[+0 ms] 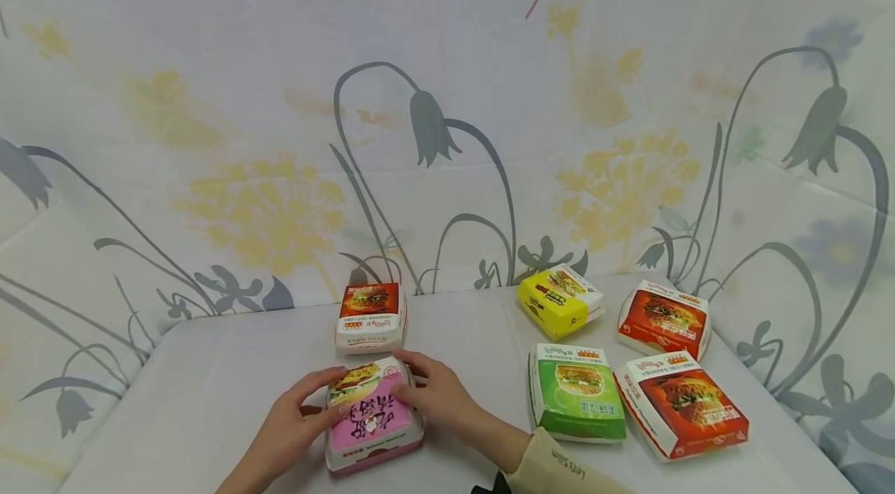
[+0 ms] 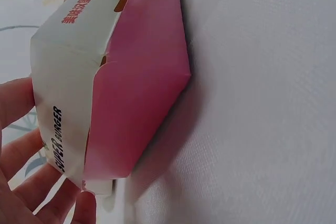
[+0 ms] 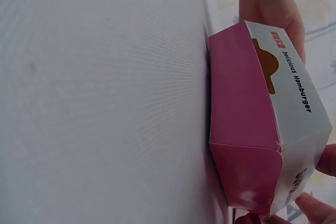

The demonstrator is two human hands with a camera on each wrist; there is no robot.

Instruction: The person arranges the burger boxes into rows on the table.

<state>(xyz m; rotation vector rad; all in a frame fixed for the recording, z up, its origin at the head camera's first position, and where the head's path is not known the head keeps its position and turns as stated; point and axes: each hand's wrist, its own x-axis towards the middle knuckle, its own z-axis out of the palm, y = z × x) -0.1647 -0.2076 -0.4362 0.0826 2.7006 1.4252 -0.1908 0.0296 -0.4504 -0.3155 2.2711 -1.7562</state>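
Note:
A pink and white burger box (image 1: 374,420) sits on the white-covered table, near the front. My left hand (image 1: 297,418) grips its left side, thumb over the lid and fingers along the edge. From the right, my right hand (image 1: 447,394) holds the same box, its thumb on the top face. In the left wrist view the box's pink base (image 2: 142,77) rests on the cloth, and the left fingers (image 2: 39,187) touch the white lid. The lid (image 3: 299,93) looks closed in the right wrist view. Just behind it stands a red and white burger box (image 1: 370,317).
To the right are a yellow box (image 1: 555,306), a green box (image 1: 579,393), a red box (image 1: 664,319) farther back and another red box (image 1: 685,405) beside the green one. A flower-patterned cloth (image 1: 447,36) hangs behind the table (image 1: 210,377).

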